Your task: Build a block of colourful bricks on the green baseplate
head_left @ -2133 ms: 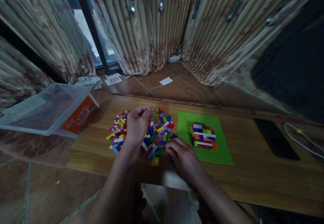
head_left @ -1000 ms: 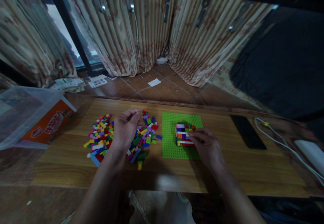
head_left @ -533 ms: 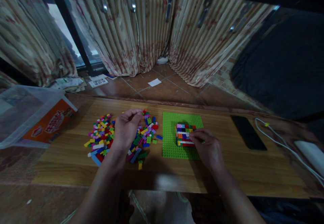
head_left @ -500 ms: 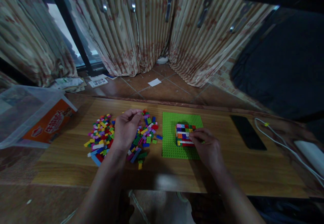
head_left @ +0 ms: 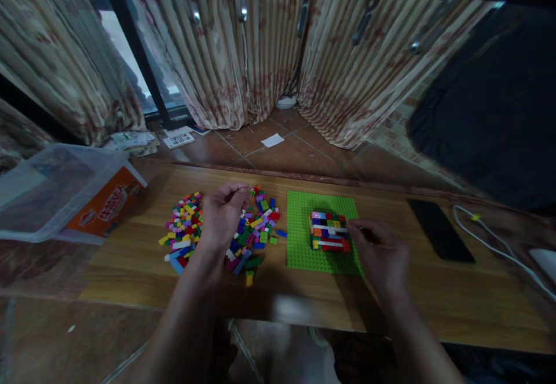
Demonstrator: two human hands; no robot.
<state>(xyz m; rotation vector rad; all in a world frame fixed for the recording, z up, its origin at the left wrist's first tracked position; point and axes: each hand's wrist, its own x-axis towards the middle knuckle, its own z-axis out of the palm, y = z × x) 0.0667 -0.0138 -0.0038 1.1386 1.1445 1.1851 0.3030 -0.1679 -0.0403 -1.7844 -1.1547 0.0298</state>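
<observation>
My left hand (head_left: 222, 217) hovers over the pile of loose toy bricks (head_left: 186, 222), its thumb and forefinger pinched together. Whatever is between those fingertips is too small to make out. A low block of stacked bricks (head_left: 329, 232) in many colours, laid in rows, sits on the green baseplate (head_left: 299, 256). At the right side of this block is my right hand (head_left: 382, 256), its fingers curled and its fingertips close to the block's upper right edge. Whether they touch it or pinch a small brick cannot be seen.
A clear plastic box (head_left: 69, 169) with an orange label stands at the left end of the wooden table (head_left: 130, 268). To the right of the baseplate lie a black phone (head_left: 441, 230) and a white cable (head_left: 490, 245). Striped curtains (head_left: 260, 54) hang behind.
My right hand has drawn back to the right, uncovering the block's right end. My left hand stays pinched over the pile. The whole view has shifted slightly.
</observation>
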